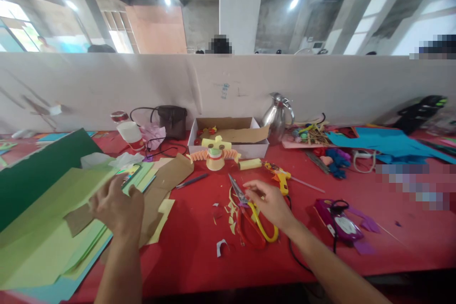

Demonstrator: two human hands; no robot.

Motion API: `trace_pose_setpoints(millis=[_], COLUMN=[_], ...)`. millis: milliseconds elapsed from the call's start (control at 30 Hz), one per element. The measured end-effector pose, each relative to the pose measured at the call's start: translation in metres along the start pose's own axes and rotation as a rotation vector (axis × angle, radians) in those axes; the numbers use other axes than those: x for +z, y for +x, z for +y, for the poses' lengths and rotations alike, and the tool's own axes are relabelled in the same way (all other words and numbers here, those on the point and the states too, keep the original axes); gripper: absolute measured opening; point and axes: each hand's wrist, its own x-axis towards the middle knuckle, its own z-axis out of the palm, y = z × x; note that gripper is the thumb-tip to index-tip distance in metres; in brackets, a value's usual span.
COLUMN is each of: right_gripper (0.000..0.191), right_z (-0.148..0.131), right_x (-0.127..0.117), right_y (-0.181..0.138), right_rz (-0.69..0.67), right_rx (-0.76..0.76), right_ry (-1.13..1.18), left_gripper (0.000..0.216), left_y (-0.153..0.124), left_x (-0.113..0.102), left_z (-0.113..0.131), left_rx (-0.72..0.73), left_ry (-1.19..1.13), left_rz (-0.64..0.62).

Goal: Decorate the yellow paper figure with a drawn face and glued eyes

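Observation:
My left hand point(117, 206) rests on a stack of light green paper sheets point(46, 232) at the left, fingers bent around a brown card piece point(80, 218). My right hand point(269, 202) lies over a pair of scissors with yellow handles point(256, 221), fingers curled on the blades' base; a red-handled pair point(249, 237) lies under them. Yellow paper scraps point(231, 211) are scattered beside the scissors on the red tabletop point(192, 247). A paper-cup figure with orange folded arms point(214, 154) stands behind them.
A yellow glue gun point(281, 178), a white cardboard box point(228, 135), a steel jug point(278, 114), a dark bag point(173, 118), a dark green sheet point(39, 166), blue felt point(384, 145) and a purple tape measure point(340, 223) lie about. A white partition stands behind.

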Motion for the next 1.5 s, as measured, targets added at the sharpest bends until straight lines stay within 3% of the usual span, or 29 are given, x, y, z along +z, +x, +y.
trace_pose_setpoints(millis=[67,100,200,233,333,433,533,700,800,900,1033,1333,1500], right_gripper=[0.013,0.014,0.017,0.02,0.024,0.018,0.01,0.017,0.026,0.034,0.028,0.014,0.011], right_z=[-0.007,-0.01,-0.018,-0.02,-0.019,-0.015,-0.013,-0.012,-0.01,-0.007,-0.003,-0.001,-0.003], right_x=[0.001,0.002,0.002,0.002,-0.004,-0.006,-0.001,0.018,0.031,0.043,0.056,0.059,0.057], right_y=[0.004,0.006,0.005,0.003,0.0,0.009,0.036,0.094,0.121,0.137,0.145,0.158,0.17], right_rz=[0.023,0.036,0.06,0.061,0.065,0.08,0.107,0.251,0.328,0.314,0.334,0.328,0.294], right_rx=[0.001,-0.004,-0.025,-0.023,-0.004,-0.019,-0.083,-0.207,-0.214,-0.188,-0.234,-0.302,-0.32], right_ry=[0.006,0.006,-0.014,-0.022,-0.027,-0.03,-0.034,-0.075,-0.094,-0.041,0.005,-0.1,-0.184], left_gripper=[0.047,0.045,0.027,0.025,0.038,0.053,0.051,0.052,0.051,0.042,0.026,0.022,0.022], left_y=[-0.008,-0.013,-0.033,-0.039,-0.047,-0.038,-0.019,0.01,0.021,0.025,0.023,0.019,0.021], left_x=[-0.007,-0.007,0.006,0.011,0.025,0.031,0.04,0.069,0.086,0.095,0.103,0.127,0.133], left_z=[0.006,0.01,0.017,0.017,0.02,0.036,0.067,0.117,0.13,0.133,0.134,0.129,0.128], left_rx=[0.092,0.138,0.21,0.234,0.421,0.583,0.692,0.844,0.86,0.857,0.78,0.496,0.469], left_ry=[-0.05,-0.089,-0.209,-0.237,-0.278,-0.325,-0.33,-0.396,-0.49,-0.564,-0.711,-0.852,-0.864], left_rz=[0.106,0.054,-0.326,-0.397,-0.341,-0.342,-0.329,-0.35,-0.385,-0.419,-0.476,-0.568,-0.578])
